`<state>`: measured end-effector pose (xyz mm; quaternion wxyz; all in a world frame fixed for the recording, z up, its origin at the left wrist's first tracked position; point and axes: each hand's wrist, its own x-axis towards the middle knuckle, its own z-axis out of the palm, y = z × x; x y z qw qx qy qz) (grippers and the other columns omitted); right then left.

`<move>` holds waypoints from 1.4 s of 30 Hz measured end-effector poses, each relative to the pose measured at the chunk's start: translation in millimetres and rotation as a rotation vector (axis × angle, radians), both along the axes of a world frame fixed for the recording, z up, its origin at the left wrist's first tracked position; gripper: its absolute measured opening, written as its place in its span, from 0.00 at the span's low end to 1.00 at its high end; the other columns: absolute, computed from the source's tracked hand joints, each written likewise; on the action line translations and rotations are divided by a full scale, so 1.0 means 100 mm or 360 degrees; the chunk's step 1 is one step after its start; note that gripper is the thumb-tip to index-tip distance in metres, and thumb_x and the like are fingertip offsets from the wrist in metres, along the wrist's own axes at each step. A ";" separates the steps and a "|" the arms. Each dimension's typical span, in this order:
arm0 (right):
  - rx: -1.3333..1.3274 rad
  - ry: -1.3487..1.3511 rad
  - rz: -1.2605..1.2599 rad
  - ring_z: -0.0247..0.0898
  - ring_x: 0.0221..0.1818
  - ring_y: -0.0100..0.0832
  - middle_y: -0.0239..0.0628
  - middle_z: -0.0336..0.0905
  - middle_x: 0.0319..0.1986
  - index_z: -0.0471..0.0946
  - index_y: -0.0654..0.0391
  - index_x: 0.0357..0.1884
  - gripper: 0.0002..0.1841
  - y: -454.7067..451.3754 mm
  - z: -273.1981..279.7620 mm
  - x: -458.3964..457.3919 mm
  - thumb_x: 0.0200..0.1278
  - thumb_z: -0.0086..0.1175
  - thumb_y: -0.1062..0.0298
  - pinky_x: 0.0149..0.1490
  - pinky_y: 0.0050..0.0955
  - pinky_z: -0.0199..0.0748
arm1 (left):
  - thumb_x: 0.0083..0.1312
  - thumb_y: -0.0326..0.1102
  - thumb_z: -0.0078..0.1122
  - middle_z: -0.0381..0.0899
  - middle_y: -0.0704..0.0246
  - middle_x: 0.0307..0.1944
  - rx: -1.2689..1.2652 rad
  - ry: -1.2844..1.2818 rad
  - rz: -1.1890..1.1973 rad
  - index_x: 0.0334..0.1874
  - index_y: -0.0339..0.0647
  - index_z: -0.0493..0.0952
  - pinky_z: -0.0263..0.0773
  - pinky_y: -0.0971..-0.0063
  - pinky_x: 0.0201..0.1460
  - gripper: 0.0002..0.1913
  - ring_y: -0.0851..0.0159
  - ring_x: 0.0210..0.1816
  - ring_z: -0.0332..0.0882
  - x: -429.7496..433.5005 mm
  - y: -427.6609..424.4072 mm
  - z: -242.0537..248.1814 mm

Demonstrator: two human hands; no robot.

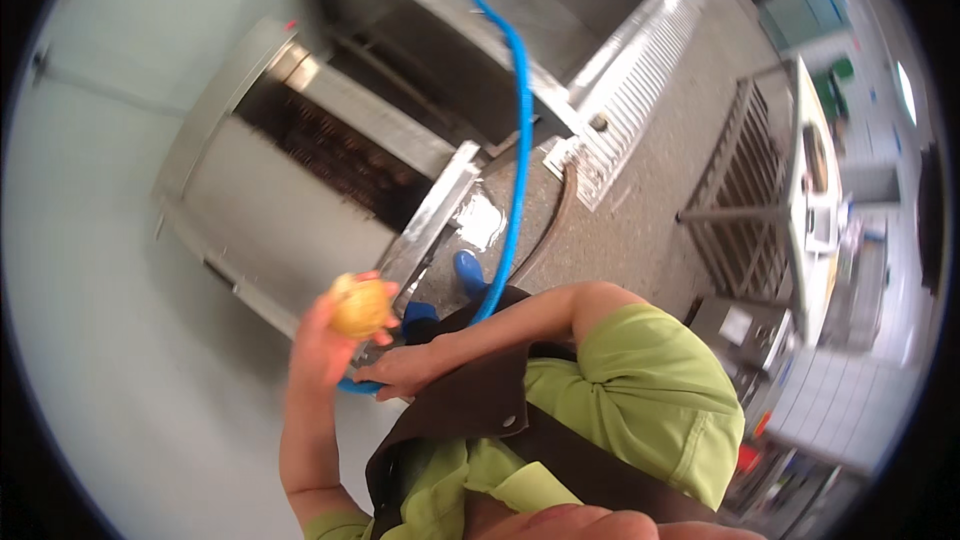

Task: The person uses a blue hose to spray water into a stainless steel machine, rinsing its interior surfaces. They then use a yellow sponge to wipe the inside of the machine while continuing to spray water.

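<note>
My left hand [319, 334] is raised and holds a round yellow vegetable [359, 306], which looks like a potato. Motion blurs both a little. Below and to the right of it, my right hand [405, 371] grips a blue hose [519, 120]. The hose runs down from the top of the view and passes behind my right forearm; its end is hidden. In front of me stands a stainless-steel roller machine [292, 187]. Dark brush rollers [337, 150] show through its long opening, and the inside is partly in shadow.
A steel sink unit [450, 37] adjoins the machine. Beyond it, a floor drain grate [637, 90] and a brown hose [559, 217] lie on the wet floor [480, 221]. To the right is a white-topped table [814, 240] with a slatted lower frame.
</note>
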<state>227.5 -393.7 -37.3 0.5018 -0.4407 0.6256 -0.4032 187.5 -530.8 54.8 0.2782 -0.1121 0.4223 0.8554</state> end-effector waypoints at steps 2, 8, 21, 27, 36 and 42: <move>-0.0062 0.0032 -0.0033 0.73 0.41 0.58 0.56 0.77 0.35 0.62 0.60 0.61 0.29 0.19 -0.20 0.06 0.60 0.55 0.61 0.48 0.51 0.68 | 0.73 0.53 0.37 0.75 0.51 0.54 0.0005 -0.0156 -0.0383 0.62 0.33 0.64 0.78 0.68 0.37 0.29 0.57 0.39 0.79 -0.27 0.69 -0.12; -0.0458 0.0190 -0.0231 0.73 0.41 0.57 0.55 0.77 0.35 0.64 0.60 0.58 0.28 0.62 -0.94 0.19 0.58 0.56 0.60 0.47 0.50 0.69 | 0.72 0.51 0.45 0.72 0.57 0.58 -0.0214 -0.0275 -0.1302 0.67 0.41 0.61 0.76 0.70 0.46 0.27 0.64 0.44 0.78 -0.78 2.84 -0.46; -0.0338 -0.0075 -0.0195 0.73 0.41 0.53 0.50 0.76 0.36 0.68 0.57 0.49 0.21 0.62 -0.58 0.08 0.57 0.57 0.58 0.44 0.48 0.67 | 0.69 0.31 0.51 0.61 0.60 0.67 -0.1635 0.1016 0.0730 0.68 0.37 0.62 0.65 0.66 0.61 0.25 0.60 0.60 0.70 -0.80 0.70 0.18; -0.0384 -0.0180 -0.0118 0.73 0.44 0.50 0.48 0.76 0.38 0.67 0.58 0.50 0.21 0.08 -0.25 0.07 0.58 0.56 0.61 0.46 0.43 0.67 | 0.62 0.59 0.57 0.68 0.56 0.52 -0.1636 -0.1450 0.1617 0.62 0.38 0.59 0.70 0.44 0.48 0.36 0.50 0.49 0.71 1.71 -1.98 -1.41; -0.0085 -0.0450 0.0423 0.74 0.51 0.51 0.54 0.76 0.49 0.64 0.60 0.59 0.27 -0.99 0.32 -0.26 0.61 0.56 0.59 0.54 0.40 0.71 | 0.59 0.60 0.62 0.77 0.54 0.42 0.0269 -0.1018 0.1726 0.51 0.21 0.66 0.78 0.71 0.45 0.40 0.59 0.41 0.79 2.04 -1.89 -2.64; 0.0320 -0.0640 0.0506 0.75 0.36 0.30 0.42 0.80 0.37 0.66 0.56 0.59 0.23 -1.54 0.67 -0.62 0.64 0.58 0.63 0.42 0.30 0.70 | 0.68 0.48 0.55 0.77 0.62 0.25 0.0062 -0.0638 0.1630 0.40 0.30 0.75 0.73 0.76 0.26 0.21 0.65 0.24 0.76 1.14 -3.14 -3.18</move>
